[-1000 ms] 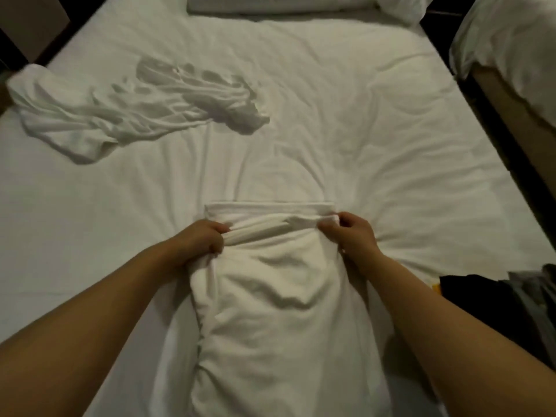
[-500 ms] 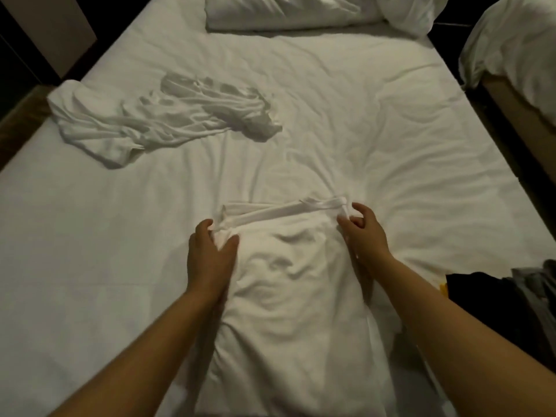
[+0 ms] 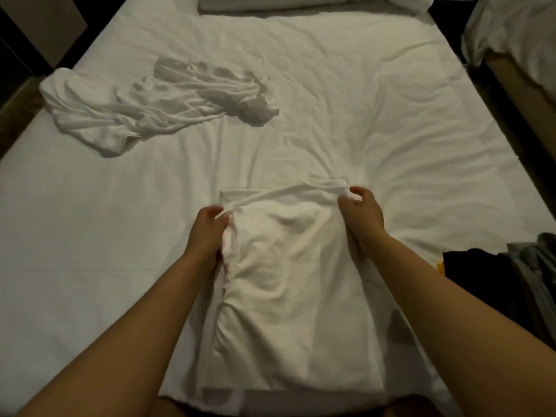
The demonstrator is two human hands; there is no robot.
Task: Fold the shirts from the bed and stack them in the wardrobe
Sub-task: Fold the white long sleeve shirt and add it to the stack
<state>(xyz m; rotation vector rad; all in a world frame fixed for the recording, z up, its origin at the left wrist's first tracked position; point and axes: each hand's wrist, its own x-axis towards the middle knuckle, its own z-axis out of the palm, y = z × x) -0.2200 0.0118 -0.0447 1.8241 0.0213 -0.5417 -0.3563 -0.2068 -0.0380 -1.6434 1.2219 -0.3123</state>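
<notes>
Bed, white sheet, creased, serving as reference for all items. White shirt, partly folded into a long panel, lying on the bed's near middle, its near end at the bed's near edge and its far end bunched into a narrow band. Left hand, at the shirt's far-left corner, fingers curled shut and pinching the cloth edge. Right hand, at the shirt's far-right corner, thumb and fingertips pinching the end of the band, remaining fingers loosely curled. Second white shirt, unfolded and crumpled, toward the bed's far-left side, well apart from the first. Pillow, at the bed's head. Dark clothing pile, at the bed's near-right edge. Second bed, beyond the right side, across a dark gap.
</notes>
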